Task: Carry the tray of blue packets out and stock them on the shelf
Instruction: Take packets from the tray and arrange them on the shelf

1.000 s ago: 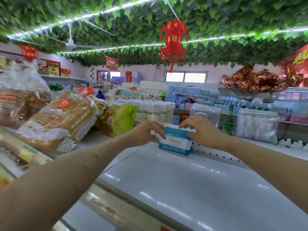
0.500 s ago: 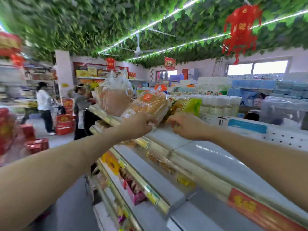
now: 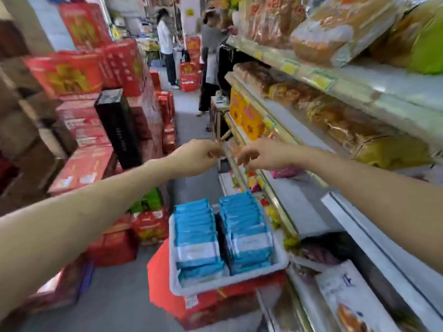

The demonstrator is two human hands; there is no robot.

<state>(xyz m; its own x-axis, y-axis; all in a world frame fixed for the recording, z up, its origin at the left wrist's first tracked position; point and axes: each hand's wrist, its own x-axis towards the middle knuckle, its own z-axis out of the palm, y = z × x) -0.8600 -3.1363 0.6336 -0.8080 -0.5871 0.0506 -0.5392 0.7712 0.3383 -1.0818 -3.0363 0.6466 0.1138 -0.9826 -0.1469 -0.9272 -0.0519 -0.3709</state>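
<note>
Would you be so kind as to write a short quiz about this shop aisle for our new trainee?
1. True or false: the tray of blue packets stands on a trolley.
2. How many rows of packets lie in the tray? A one, B two, C four.
3. Fill the gap: the left hand and the right hand hold ___.
Key: 1 false, it rests on a red box; 2 B; 3 nothing.
</note>
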